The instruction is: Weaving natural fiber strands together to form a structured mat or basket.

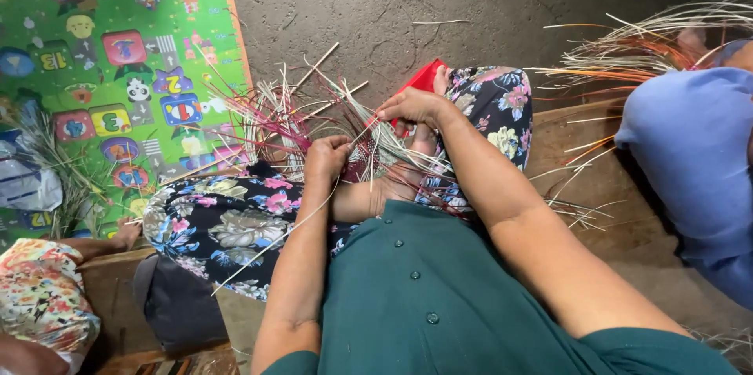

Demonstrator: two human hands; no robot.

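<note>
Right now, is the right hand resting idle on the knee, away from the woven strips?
No: the right hand and left hand both grip the woven strips.

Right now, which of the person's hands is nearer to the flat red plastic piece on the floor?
The right hand. It works the pale straw strips right beside the flat red plastic piece. The left hand grips strips lower down, farther from it.

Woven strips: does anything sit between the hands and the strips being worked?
Nothing visible does. The left hand and right hand both already grip the woven strips directly, over the floral-trousered knees.
</note>
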